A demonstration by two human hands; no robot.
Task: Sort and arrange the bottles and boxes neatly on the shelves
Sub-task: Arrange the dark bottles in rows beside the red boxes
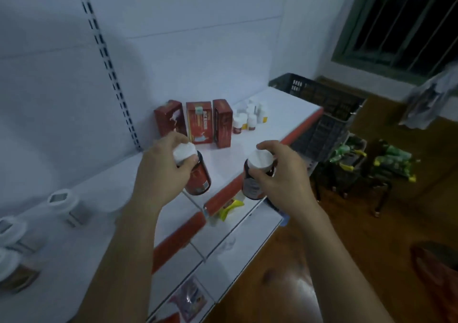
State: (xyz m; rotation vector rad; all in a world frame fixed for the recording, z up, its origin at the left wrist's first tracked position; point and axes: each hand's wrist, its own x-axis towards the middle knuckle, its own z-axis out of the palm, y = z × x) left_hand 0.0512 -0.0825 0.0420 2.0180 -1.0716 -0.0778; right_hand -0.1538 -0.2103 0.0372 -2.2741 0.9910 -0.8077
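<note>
Dark red with white caps: two matching bottles, one in each hand.

- The left hand point(158, 171) has its grip curled round the cap and neck of the left bottle point(199, 181). The bottle is tilted, base away from the camera, and held over the front part of the top shelf point(277, 127).
- The right hand point(280, 174) has its grip pinching the cap rim of the right bottle point(250, 186), thumb on the near side and fingers over the far side. This bottle hangs roughly upright over the shelf's red front edge; whether it touches the edge I cannot tell.
- At the back of the shelf, three red boxes point(198, 122) stand upright side by side. A cluster of small white bottles point(250, 117) sits just to their right.
- White-lidded jars point(65, 206) are on the shelf at far left, blurred.
- A dark crate point(322, 104) sits past the shelf's right end.

Step in hand, as I judge it: carrying in and placing. Both bottles are off the shelf and neither is set down yet.

The next move likely calls for righting the left bottle, then setting both down on their bases in the open stretch in front of the boxes, side by side, with labels facing out. The boxes stand near; a careless knuckle could topple them. The right bottle needs to come inward from the edge before it is let go.
</note>
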